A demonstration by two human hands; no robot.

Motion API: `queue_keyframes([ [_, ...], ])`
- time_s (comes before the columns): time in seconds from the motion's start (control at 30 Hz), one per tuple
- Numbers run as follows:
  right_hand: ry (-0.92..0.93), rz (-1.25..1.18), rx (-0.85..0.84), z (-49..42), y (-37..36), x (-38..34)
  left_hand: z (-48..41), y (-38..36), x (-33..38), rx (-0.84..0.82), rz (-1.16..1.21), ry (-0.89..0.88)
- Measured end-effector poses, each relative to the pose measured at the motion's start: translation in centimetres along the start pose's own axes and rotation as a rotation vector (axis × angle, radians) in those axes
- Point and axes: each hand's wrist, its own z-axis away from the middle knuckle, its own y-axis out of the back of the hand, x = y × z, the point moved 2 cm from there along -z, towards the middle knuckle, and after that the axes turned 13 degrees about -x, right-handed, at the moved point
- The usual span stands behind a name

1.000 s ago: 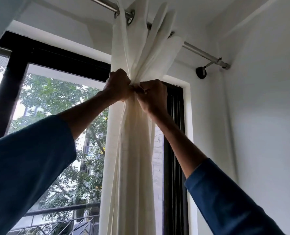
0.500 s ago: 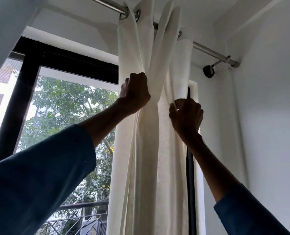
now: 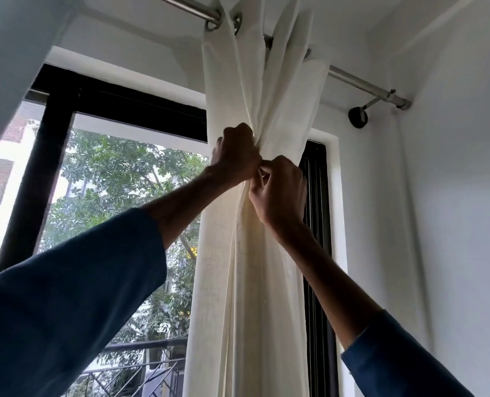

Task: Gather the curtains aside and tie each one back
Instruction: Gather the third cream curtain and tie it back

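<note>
A cream curtain [image 3: 255,253] is hanging in a tight bunch from the metal rod [image 3: 361,83], gathered below the rod's wall bracket [image 3: 357,118] and leaving the dark-framed window [image 3: 57,156] beside it uncovered to trees outside. Two blue sleeves are reaching up toward the rod. The left hand [image 3: 235,156] is clenching the cloth high under the rod, fingers closed around the pleats, apparently to keep the bundle pinched while it is secured. The right hand [image 3: 281,190], touching it just below, is closing its fingers on a small fold or tie; which one cannot be told. No container is showing anywhere.
</note>
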Motion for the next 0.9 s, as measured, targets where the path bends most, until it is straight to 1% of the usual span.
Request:
queue_keyframes([
  [0.1,0.090,-0.014,-0.058,0.2,-0.3,0.1,-0.3,-0.4,-0.3,-0.003,0.209,0.106],
  [0.13,0.118,-0.035,-0.082,0.3,-0.4,0.3,-0.4,-0.4,-0.3,-0.003,0.241,0.132],
  [0.2,0.154,-0.103,-0.119,0.1,-0.4,0.7,-0.7,-0.3,-0.3,-0.005,0.224,0.157],
  [0.3,0.145,-0.297,-0.204,-0.9,0.2,2.1,-1.0,-0.2,-0.3,-0.035,0.177,0.189],
  [0.37,0.076,-0.422,-0.202,-1.9,0.7,3.7,-1.1,-0.3,-0.3,-0.062,0.171,0.167],
  [0.4,0.027,-0.428,-0.161,-2.3,0.9,4.6,-1.1,-0.4,-0.3,-0.074,0.158,0.143],
  [0.47,-0.099,-0.341,-0.118,-3.5,0.9,6.2,-1.2,-0.3,-0.6,-0.084,0.125,0.106],
  [0.53,-0.213,-0.318,-0.200,-4.4,0.7,7.1,-1.3,0.0,-1.0,-0.079,0.103,0.096],
  [0.57,-0.240,-0.339,-0.261,-4.8,0.4,7.2,-1.3,0.1,-1.1,-0.075,0.094,0.093],
  [0.63,-0.215,-0.399,-0.360,-5.2,-0.5,6.6,-1.4,0.4,-1.2,-0.062,0.067,0.079],
  [0.7,-0.143,-0.398,-0.400,-5.4,-1.7,5.5,-1.3,0.6,-1.2,-0.044,0.038,0.053],
  [0.73,-0.119,-0.381,-0.391,-5.5,-2.2,5.0,-1.2,0.8,-1.2,-0.040,0.023,0.036],
  [0.83,-0.074,-0.365,-0.293,-5.9,-3.3,3.3,-0.8,1.9,-1.1,-0.023,-0.005,-0.011],
  [0.9,-0.057,-0.387,-0.286,-6.3,-3.6,2.4,-0.8,3.3,-1.2,-0.014,-0.025,-0.021],
])
